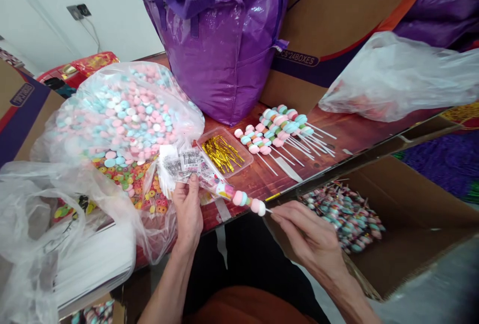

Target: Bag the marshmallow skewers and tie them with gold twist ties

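Observation:
My right hand (pixel 309 227) pinches the white stick of a candy skewer (pixel 249 202), threaded with pink, blue and white pieces. The skewer's far end is inside a printed clear wrapper (pixel 220 188). My left hand (pixel 188 209) is closed on that wrapper, its thumb on top, beside a stack of printed wrappers (pixel 175 164). Just beyond, a clear plastic tray (pixel 245 160) holds gold twist ties (pixel 222 153). A pile of candy skewers (pixel 280 124) lies to the right of the tray, sticks pointing toward me.
A large clear bag of pink and blue candies (pixel 134 109) and gummy rings (pixel 138 184) fill the left side. Behind stand a purple bag (pixel 220 50) and a big carton (pixel 322 20). Below the table edge at right, an open cardboard box (pixel 407 249) holds wrapped skewers (pixel 348 214).

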The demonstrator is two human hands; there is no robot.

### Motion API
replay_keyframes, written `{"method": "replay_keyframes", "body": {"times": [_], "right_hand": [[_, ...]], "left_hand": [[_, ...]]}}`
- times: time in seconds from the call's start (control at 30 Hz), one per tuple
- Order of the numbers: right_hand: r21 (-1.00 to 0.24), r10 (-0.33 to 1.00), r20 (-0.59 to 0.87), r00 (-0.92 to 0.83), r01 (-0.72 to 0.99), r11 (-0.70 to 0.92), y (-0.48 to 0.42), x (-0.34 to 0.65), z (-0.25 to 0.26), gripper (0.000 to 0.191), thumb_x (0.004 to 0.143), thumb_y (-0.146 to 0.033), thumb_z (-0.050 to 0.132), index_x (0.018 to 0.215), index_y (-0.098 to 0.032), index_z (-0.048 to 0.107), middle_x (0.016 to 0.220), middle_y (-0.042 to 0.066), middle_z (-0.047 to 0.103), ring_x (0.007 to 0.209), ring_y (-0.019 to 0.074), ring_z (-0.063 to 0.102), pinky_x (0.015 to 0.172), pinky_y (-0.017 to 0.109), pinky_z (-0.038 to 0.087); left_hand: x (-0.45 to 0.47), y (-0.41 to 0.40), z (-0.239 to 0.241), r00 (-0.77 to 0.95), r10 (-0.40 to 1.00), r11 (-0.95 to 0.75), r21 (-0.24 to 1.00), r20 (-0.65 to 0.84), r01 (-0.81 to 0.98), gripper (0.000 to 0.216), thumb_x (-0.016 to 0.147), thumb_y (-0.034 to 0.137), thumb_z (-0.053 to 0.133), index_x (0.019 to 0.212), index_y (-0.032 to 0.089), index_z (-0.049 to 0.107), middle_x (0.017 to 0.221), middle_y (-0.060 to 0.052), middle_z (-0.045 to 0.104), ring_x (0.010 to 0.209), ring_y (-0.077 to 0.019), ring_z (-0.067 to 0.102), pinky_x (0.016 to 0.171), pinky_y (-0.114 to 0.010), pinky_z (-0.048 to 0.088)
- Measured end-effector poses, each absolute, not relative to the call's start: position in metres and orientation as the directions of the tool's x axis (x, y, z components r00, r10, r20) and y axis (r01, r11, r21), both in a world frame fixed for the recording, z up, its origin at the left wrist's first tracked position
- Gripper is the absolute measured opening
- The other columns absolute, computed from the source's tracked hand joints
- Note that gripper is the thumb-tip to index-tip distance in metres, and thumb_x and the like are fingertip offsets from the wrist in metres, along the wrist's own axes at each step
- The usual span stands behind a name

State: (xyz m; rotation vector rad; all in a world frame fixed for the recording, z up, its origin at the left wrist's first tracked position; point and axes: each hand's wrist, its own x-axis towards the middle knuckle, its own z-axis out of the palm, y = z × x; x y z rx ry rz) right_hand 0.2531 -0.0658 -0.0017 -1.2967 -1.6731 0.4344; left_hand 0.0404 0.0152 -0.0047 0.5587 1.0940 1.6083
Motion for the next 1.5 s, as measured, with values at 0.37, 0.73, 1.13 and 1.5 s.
{"method": "replay_keyframes", "body": {"times": [0.37,0.73,1.13,1.5], "right_hand": [[-0.792,0.926,0.373,0.054,0.538,0.288,-0.055,0.211,-0.006,0.015,0.096,-0.021,0.056,0.087,-0.022,0.069,0.078,0.002,0.072,0.067,0.0161,0.066,0.066,0.026,0.05],[-0.858,0.965,0.234,0.116,0.491,0.149,-0.042,0.177,-0.002,0.017,0.098,-0.025,0.05,0.083,-0.02,0.057,0.07,-0.001,0.059,0.061,0.0131,0.054,0.06,0.024,0.04],[-0.975,0.998,-0.055,0.018,0.216,-0.057,-0.048,0.173,-0.007,0.03,0.097,-0.036,0.05,0.072,-0.02,0.054,0.056,-0.005,0.047,0.052,0.0104,0.043,0.053,0.024,0.034],[-0.875,0.935,-0.317,-0.158,-0.331,-0.353,-0.023,0.139,0.015,0.037,0.089,-0.045,0.055,0.063,-0.019,0.052,0.046,-0.008,0.034,0.042,0.0067,0.023,0.043,0.023,0.017]], "left_hand": [[0.052,0.004,-0.005,-0.255,0.946,0.053,0.87,-0.201,-0.489,0.03,0.076,0.044,0.079,0.086,0.021,0.064,0.081,0.002,0.067,0.07,-0.0115,0.064,0.068,-0.023,0.053],[0.06,-0.007,-0.002,-0.002,0.965,0.218,0.811,-0.261,-0.542,0.028,0.077,0.033,0.081,0.099,0.019,0.069,0.094,-0.003,0.073,0.081,-0.0122,0.067,0.079,-0.024,0.052],[0.054,-0.007,0.0,0.029,0.958,0.256,0.805,-0.285,-0.535,0.025,0.075,0.034,0.082,0.092,0.017,0.075,0.081,-0.003,0.073,0.071,-0.012,0.064,0.075,-0.025,0.051],[0.025,-0.018,0.009,0.061,0.976,0.207,0.806,-0.209,-0.554,0.022,0.078,0.031,0.08,0.097,0.02,0.077,0.091,-0.005,0.075,0.07,-0.0131,0.062,0.084,-0.033,0.052]]}}
